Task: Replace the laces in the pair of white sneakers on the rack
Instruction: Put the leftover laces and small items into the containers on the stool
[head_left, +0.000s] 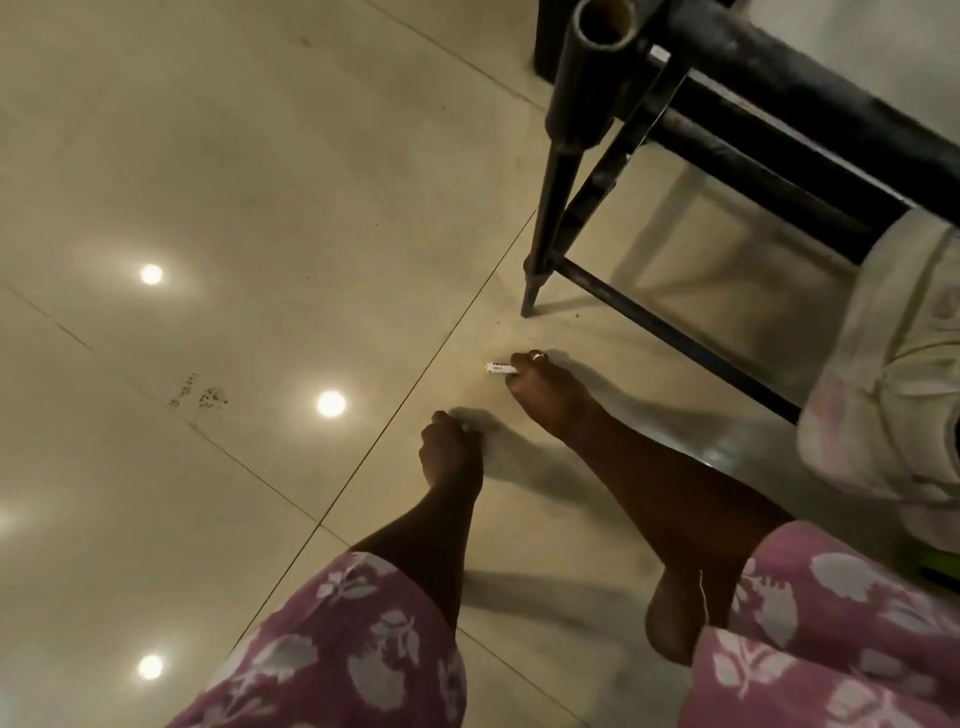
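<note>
One white sneaker (883, 364), worn and slightly pink-stained, fills the right edge of the head view close to the camera, in front of the black metal rack (753, 93). What holds or supports the sneaker is cut off by the frame edge, and no laces are visible on it. Neither of my hands appears in the frame. My two bare feet (545, 400) rest on the tiled floor below the rack, with pink flowered cloth (363, 649) over my legs.
A small white cylinder (501, 368) lies on the floor touching the toes of my right foot. The rack's leg (535, 280) stands just beyond it. Glossy beige floor tiles (208, 208) reflect ceiling lights to the left. A green scrap (937, 569) shows at the right edge.
</note>
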